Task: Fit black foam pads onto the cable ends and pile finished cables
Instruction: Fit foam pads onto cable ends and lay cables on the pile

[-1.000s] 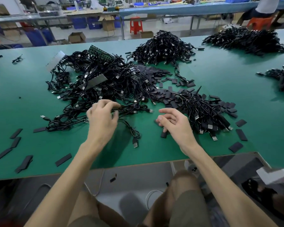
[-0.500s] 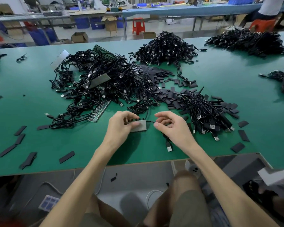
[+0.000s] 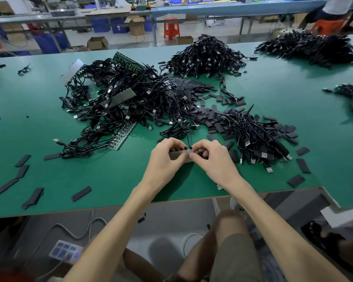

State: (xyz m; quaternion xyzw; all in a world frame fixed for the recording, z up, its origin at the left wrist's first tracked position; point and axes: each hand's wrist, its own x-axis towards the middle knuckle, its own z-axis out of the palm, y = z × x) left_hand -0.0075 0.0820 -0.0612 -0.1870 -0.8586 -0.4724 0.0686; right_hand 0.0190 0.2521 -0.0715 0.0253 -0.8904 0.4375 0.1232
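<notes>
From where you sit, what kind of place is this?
Probably a factory assembly floor: heaps of black cables on a long green worktable, loose foam pads, more benches behind.

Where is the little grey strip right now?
Head view, centre: the grey strip is held between the left hand and right hand, over the green table.

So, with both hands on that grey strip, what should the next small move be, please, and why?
Probably work the end section free: the left hand grips the grey strip, the right hand pinches its right end, and a cable rises from that end.
</notes>
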